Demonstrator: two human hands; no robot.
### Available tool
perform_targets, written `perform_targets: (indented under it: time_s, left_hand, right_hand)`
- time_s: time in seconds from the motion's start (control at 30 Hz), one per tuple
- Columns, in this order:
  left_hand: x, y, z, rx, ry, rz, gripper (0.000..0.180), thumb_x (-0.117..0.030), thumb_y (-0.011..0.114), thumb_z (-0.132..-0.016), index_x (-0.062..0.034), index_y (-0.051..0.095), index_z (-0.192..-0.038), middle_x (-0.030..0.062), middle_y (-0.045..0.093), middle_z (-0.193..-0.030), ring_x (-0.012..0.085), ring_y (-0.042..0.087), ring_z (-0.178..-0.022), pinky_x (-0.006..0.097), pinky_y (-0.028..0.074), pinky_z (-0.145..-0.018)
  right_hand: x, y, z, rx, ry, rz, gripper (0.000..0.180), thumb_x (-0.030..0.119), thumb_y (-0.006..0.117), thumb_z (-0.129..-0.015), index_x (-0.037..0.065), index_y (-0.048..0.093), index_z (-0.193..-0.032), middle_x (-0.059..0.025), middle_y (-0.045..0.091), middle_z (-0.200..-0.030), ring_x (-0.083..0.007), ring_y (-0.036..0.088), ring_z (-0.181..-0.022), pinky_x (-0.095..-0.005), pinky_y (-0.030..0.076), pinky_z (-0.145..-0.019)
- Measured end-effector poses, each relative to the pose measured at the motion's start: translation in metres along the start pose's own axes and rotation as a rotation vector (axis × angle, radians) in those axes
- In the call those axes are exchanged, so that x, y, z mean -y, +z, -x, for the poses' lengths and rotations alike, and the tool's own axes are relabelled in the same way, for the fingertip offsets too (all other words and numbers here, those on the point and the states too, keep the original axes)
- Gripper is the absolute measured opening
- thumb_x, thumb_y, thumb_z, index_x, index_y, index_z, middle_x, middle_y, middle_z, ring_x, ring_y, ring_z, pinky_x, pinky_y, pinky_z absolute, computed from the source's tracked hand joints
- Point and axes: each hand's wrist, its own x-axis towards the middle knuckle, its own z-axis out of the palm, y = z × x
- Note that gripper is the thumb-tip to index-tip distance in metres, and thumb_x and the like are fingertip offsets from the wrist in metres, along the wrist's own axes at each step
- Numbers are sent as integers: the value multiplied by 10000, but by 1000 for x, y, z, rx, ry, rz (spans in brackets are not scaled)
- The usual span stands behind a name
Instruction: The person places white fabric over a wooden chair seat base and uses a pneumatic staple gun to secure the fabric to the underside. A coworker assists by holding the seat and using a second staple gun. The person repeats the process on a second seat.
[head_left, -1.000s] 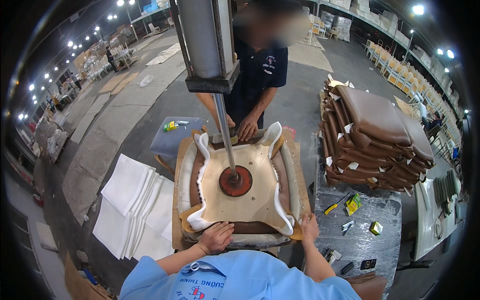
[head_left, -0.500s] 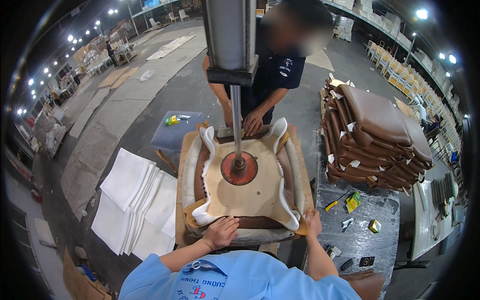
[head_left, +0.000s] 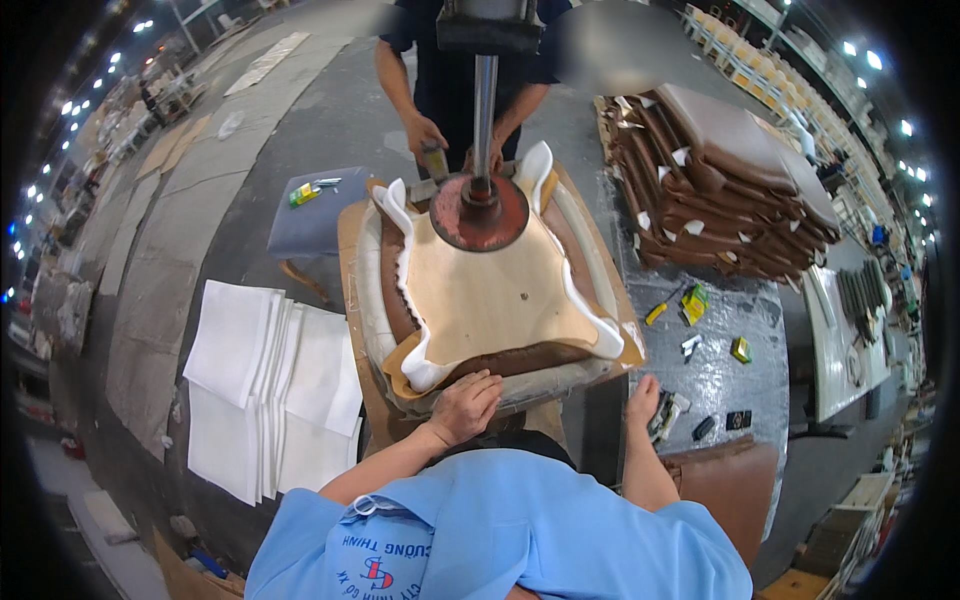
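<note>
A chair seat (head_left: 500, 300) lies underside up in front of me. Its pale wooden board is framed by white padding and brown leather, inside a grey padded ring (head_left: 540, 385). My left hand (head_left: 466, 407) rests on the ring's near side, fingers stretched out. Off the ring's near right corner, my right hand (head_left: 642, 400) is beside a staple gun (head_left: 668, 415) on the table, apparently holding nothing, with its fingers loosely apart. A round red press plate (head_left: 480, 213) on a metal rod hangs over the far part of the board.
Across from me stands a co-worker, one hand (head_left: 425, 135) near a small yellowish thing. Brown leather covers (head_left: 715, 190) are piled on the wrapped table (head_left: 740, 390) at right, with a yellow-handled screwdriver (head_left: 656, 313) and small boxes. White sheets (head_left: 240, 350) lie at left, near a grey stool (head_left: 320, 215).
The press plate has risen off the board. My right hand has let go of the seat's corner and moved to the staple gun. My left hand stays at the near edge. The view has tilted.
</note>
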Motion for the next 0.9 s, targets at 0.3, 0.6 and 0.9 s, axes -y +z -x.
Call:
perform_targets:
  time_s: [0.3,0.6,0.9]
  left_hand:
    - [-10,-6,42,180,-100,-158,580,-182,705,-980,-170,596,-1550,135,504,-1661,397,486,-1489,565,381,-1229]
    - [-5,-15,44,77,-34,-172,587,-222,736,-966,-172,591,-1533,142,530,-1607,390,488,-1470,578,368,-1224]
    - [-41,21,18,158,-270,-157,604,-268,769,-959,-133,590,-1520,175,520,-1616,403,465,-1505,616,288,-1280]
  right_hand:
    - [-129,-91,233,759,659,167,333,351,697,-1085,33,758,-1162,-96,688,-766,-214,657,-608,-391,523,-534]
    - [-134,-131,262,468,839,7,355,325,685,-1116,48,692,-1339,-93,761,-1006,-194,700,-644,-365,536,-514]
    - [-174,-133,226,511,799,-147,368,324,691,-1108,63,686,-1366,-112,756,-1032,-204,718,-669,-361,543,-497]
